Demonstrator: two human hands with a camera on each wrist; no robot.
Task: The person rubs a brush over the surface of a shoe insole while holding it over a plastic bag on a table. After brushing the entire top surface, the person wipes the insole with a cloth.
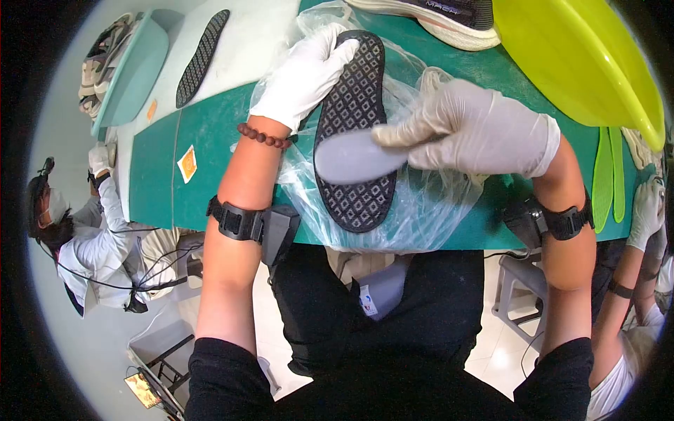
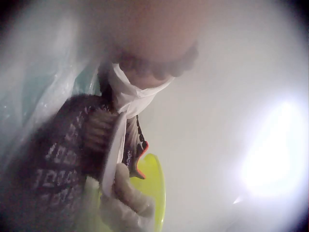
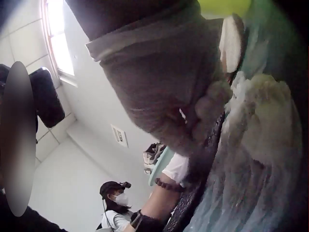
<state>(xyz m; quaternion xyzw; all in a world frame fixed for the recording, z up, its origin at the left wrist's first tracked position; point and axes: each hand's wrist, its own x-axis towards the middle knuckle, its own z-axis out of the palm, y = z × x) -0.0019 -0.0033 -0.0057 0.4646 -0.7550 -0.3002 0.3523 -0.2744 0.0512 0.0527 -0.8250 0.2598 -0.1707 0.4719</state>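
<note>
A black insole (image 1: 359,95) with a grey diamond pattern lies lengthwise over a crumpled clear plastic bag (image 1: 439,214). My gloved left hand (image 1: 303,76) grips its far end, the fingertips bent over the edge. In my gloved right hand (image 1: 484,130), a pale, translucent, oval-ended piece (image 1: 347,158) is pinched between thumb and fingers. It overlaps the middle of the insole in the head view. The left wrist view shows this pale piece (image 2: 114,150) edge-on, thin and slightly curved. In the right wrist view my right hand (image 3: 159,79) hides it.
A lime-green basin (image 1: 590,63) and a dark shoe with a white sole (image 1: 453,28) stand at the back right. Green insoles (image 1: 602,179) lie at the right. Another black insole (image 1: 203,57) and a teal basin (image 1: 144,70) of shoes are at the left. People sit at both sides.
</note>
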